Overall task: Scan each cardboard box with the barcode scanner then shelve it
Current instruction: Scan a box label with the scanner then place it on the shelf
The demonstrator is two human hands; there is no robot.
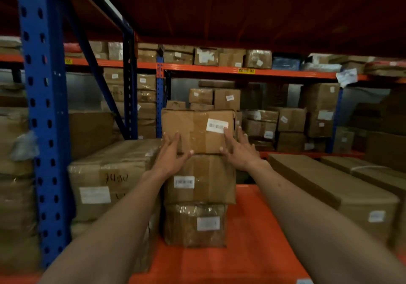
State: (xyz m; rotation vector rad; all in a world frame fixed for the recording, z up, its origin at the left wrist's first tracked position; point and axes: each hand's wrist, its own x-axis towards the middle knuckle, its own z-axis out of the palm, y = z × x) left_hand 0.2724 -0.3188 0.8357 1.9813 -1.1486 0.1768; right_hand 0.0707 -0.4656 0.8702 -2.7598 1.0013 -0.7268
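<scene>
Orange shelf deck (252, 239): below both forearms. Plastic-wrapped box (194, 225): bottom of stack, nearer than the hands. Middle box (211, 179): directly under the hands, white label facing out. Top cardboard box (193, 129): between the hands, barcode label by the right fingertips. Left hand (170, 151): fingers spread, flat on its front left. Right hand (238, 149): fingers spread, on its right edge. Shelved cartons (290, 120): well beyond the hands.
</scene>
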